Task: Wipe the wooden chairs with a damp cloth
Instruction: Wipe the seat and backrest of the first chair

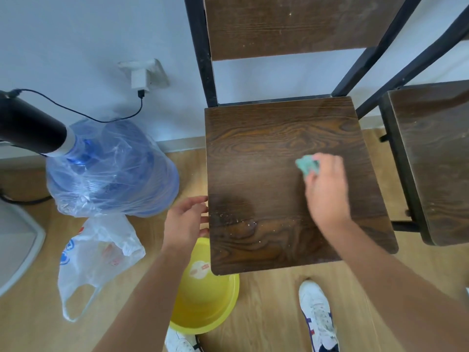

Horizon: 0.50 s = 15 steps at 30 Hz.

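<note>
R hand (327,189) presses a green cloth (305,165) on the brown chair seat (266,153); hand is blurry. L hand (186,221) sits at the seat's left edge, fingers loose. Yellow bowl (205,298) on the floor, partly under the seat. Blue water jug (111,168) in plastic wrap to the left, w/ a white bag (99,252) beside it. 2nd chair (431,158) on the right.
</note>
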Tool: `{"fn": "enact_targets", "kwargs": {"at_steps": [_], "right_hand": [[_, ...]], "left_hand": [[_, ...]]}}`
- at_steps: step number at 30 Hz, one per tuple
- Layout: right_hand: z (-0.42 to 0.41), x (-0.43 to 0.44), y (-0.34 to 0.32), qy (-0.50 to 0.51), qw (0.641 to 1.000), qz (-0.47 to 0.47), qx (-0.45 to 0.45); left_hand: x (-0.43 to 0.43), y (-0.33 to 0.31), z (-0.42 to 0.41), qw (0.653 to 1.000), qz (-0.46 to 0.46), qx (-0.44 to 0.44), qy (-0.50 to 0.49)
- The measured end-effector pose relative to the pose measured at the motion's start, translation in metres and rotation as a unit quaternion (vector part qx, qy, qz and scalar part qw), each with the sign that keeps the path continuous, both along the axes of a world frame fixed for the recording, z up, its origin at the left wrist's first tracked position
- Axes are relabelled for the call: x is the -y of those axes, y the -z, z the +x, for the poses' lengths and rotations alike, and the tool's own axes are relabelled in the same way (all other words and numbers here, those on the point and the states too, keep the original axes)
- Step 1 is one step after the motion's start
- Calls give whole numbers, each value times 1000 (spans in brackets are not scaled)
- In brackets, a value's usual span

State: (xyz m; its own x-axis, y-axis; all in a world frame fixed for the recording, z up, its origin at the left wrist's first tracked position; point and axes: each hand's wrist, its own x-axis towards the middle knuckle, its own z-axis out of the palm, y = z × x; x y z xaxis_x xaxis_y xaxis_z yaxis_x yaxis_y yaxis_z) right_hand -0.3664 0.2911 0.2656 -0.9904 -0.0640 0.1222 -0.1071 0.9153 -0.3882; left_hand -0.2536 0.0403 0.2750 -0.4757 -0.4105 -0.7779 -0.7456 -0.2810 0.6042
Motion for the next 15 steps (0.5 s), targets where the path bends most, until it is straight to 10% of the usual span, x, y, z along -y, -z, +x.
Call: {"fn": "enact_targets", "kwargs": {"at_steps": [5, 15], "right_hand": [[-24, -6, 2, 164, 985, -43, 14], [108, 198, 16, -156, 978, -126, 59]], "left_hand": [[5, -4, 6, 1000, 14, 19, -7], [30, -12, 15, 997, -52, 25, -59]]}}
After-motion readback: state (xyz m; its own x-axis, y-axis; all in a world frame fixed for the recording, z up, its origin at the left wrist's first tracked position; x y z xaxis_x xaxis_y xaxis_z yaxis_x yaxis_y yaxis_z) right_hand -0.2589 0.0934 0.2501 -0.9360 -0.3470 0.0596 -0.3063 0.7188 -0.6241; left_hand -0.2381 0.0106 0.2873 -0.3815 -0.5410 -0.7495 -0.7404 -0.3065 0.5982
